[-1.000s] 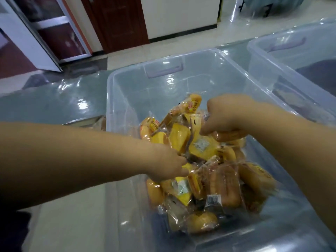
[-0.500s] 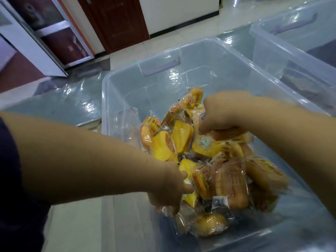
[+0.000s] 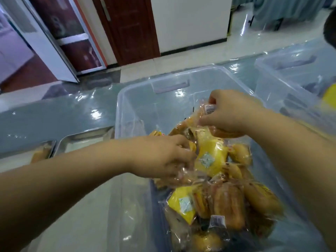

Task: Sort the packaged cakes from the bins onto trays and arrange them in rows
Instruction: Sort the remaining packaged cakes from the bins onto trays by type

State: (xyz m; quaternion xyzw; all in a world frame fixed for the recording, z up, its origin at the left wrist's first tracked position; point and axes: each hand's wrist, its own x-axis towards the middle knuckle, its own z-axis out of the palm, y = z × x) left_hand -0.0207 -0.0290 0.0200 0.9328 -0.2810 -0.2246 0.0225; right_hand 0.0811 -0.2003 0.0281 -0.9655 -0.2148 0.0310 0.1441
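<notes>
A clear plastic bin (image 3: 138,91) in front of me holds a heap of packaged cakes (image 3: 225,202) in clear and yellow wrappers. My left hand (image 3: 163,157) is over the heap's left side, its fingers curled round clear-wrapped cakes. My right hand (image 3: 229,113) is raised above the heap's far side and grips a bunch of wrapped cakes (image 3: 201,115), with a barcode label showing by its fingers. A yellow-wrapped cake (image 3: 211,157) hangs between the two hands.
Two metal trays (image 3: 87,137) lie on the grey table left of the bin; the farther-left tray (image 3: 41,150) holds a wrapped cake. A second clear bin (image 3: 283,66) stands at the right. A person's dark hair shows at the top right edge.
Both hands have risen out of the heap with packages in them. The right hand has lifted toward the bin's far wall. The view has tilted up, bringing the trays into sight.
</notes>
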